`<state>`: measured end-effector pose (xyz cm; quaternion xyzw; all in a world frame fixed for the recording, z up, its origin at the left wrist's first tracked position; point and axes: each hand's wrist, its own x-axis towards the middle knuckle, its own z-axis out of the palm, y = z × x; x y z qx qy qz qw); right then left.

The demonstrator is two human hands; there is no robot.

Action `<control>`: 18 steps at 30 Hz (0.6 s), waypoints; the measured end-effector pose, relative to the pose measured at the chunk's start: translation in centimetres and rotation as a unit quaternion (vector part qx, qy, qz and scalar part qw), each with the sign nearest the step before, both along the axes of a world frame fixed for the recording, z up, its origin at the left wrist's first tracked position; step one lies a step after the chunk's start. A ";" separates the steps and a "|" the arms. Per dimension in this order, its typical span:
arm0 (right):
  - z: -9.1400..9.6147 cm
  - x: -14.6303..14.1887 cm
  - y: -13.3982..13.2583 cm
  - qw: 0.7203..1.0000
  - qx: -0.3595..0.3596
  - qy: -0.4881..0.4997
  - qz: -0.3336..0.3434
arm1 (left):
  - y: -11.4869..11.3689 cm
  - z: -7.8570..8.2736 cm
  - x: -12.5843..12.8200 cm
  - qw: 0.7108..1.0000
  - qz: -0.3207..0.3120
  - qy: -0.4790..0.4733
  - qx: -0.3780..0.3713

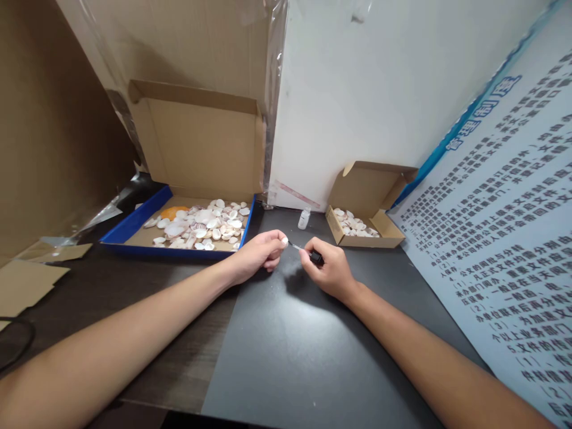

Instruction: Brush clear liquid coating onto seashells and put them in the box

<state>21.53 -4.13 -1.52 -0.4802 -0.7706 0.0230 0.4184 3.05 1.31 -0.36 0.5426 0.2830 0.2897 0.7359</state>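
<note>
Between thumb and fingertips, my left hand (260, 255) pinches a small white shell (285, 242), mostly covered by the fingers. My right hand (329, 267) is closed around the black cap of a brush applicator (317, 257). Its thin clear stem points left, and the dark tip is at or very near the shell; whether they touch I cannot tell. Just beyond the hands stands a small clear glass bottle (304, 219), upright, with no cap on it.
On the left, a blue-edged cardboard box (179, 253) with raised lid holds many shells (205, 223) and something orange (173, 212). A smaller open box (373, 242) with shells stands at the right. A printed board (500, 196) leans along the right side; cardboard pieces (31, 283) lie left.
</note>
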 end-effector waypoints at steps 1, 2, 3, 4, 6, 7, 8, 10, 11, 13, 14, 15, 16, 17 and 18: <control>0.0 0.0 0.0 1.000 0.006 -0.003 0.001 | -0.1 0.1 0.0 1.000 -0.010 0.014 0.000; -0.1 0.0 0.0 1.000 0.008 -0.007 0.003 | -0.1 0.1 -0.1 0.999 -0.020 0.027 -0.001; -0.1 0.0 0.1 1.000 0.007 -0.012 0.004 | -0.2 0.2 -0.1 0.999 -0.028 0.037 -0.006; -0.2 0.0 0.1 1.000 0.004 -0.016 0.002 | -0.3 0.3 -0.2 0.998 -0.033 0.043 -0.012; -0.2 0.0 0.1 1.000 -0.005 -0.019 -0.012 | -0.4 0.5 -0.2 0.998 -0.038 0.045 -0.022; -0.2 0.0 0.1 1.000 -0.007 -0.017 -0.019 | -0.4 0.6 -0.2 0.998 -0.039 0.046 -0.026; -0.2 0.0 0.1 1.000 -0.007 -0.014 -0.022 | -0.4 0.7 -0.2 0.998 -0.040 0.048 -0.030; -0.1 0.0 0.0 1.000 -0.005 -0.009 -0.009 | -0.5 0.9 -0.3 0.997 -0.040 0.056 -0.035; 0.0 0.0 -0.1 1.000 -0.004 -0.009 0.003 | -0.5 0.9 -0.3 0.997 -0.039 0.061 -0.037; 0.0 -0.1 -0.1 1.000 -0.007 -0.017 0.020 | -0.5 1.0 -0.3 0.996 -0.036 0.067 -0.039; -0.1 -0.1 -0.1 1.000 -0.009 -0.021 0.019 | -0.6 1.1 -0.3 0.996 -0.036 0.069 -0.040; -0.1 -0.1 -0.1 1.000 -0.009 -0.023 0.012 | -0.6 1.1 -0.3 0.996 -0.036 0.071 -0.039; -0.1 -0.1 -0.1 1.000 -0.007 -0.023 0.003 | -0.6 1.1 -0.3 0.996 -0.037 0.073 -0.038; -0.1 -0.1 0.0 1.000 -0.002 -0.020 -0.004 | -0.6 1.1 -0.3 0.996 -0.039 0.074 -0.036; -0.1 -0.1 0.0 1.000 0.004 -0.016 -0.008 | -0.6 1.1 -0.3 0.996 -0.041 0.074 -0.036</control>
